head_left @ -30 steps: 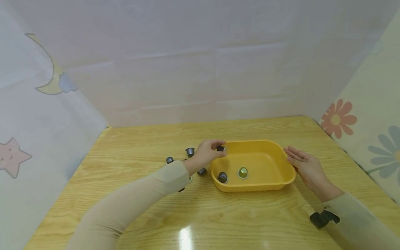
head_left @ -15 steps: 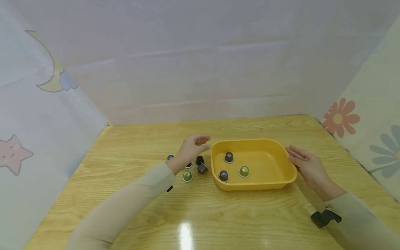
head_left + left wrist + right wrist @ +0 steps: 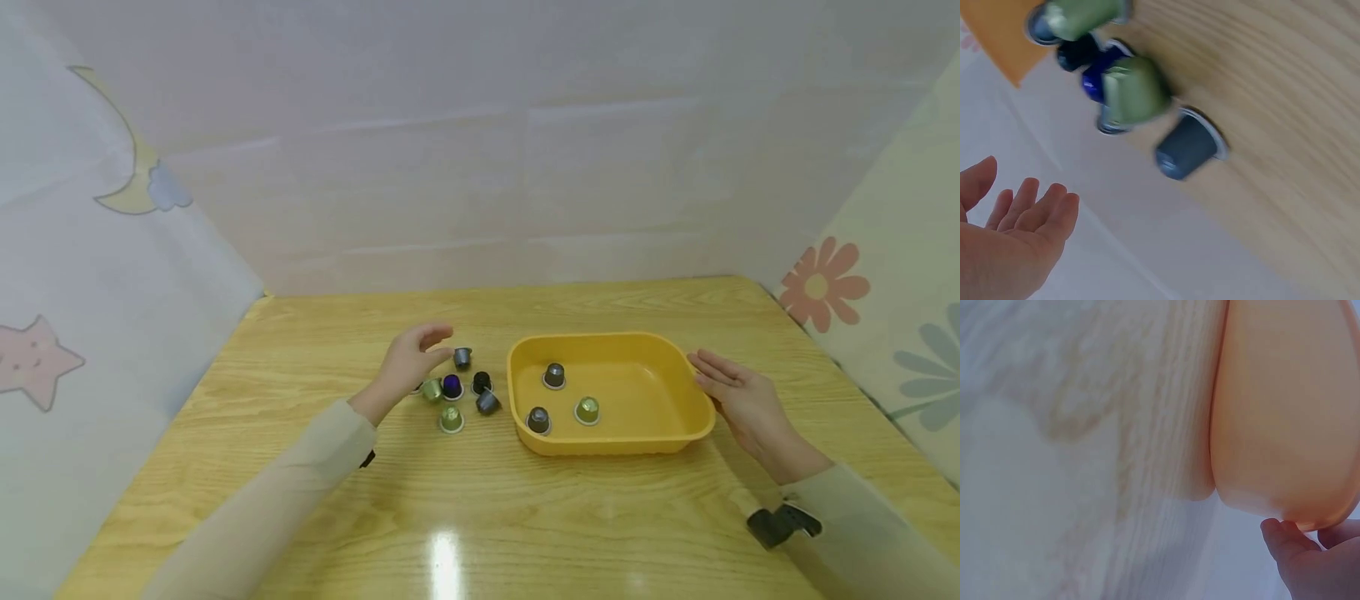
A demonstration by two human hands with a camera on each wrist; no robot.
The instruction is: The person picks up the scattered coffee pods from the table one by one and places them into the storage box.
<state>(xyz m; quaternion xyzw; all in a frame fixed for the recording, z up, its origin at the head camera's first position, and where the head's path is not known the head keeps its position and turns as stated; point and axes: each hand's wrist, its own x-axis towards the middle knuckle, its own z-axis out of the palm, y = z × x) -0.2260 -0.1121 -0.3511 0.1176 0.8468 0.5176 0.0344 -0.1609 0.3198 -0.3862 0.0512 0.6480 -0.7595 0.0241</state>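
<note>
From where I'm standing I can't make out a word, number or brand anywhere: not on the pods [image 3: 462, 357] just beside the left fingers [image 3: 436, 331], too small or blurred to tell, not on the tub [image 3: 611, 447] by the right fingers [image 3: 718, 365], nor on the wall [image 3: 420, 183] beyond both.

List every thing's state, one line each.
Yellow tray: upright, partly filled.
Tray's far dark capsule: rim down.
Tray's near dark capsule: rim down.
Tray's green capsule: rim down.
Nearest loose green capsule: rim down.
Other green capsule: orientation unclear.
Purple capsule: rim down.
Black capsule: rim down.
Grey capsule beside it: tipped over.
Farthest loose capsule: not rim down.
Leftmost slate capsule: rim down.
Left hand: empty, fingers relaxed.
Right hand: touching tray's end.
</note>
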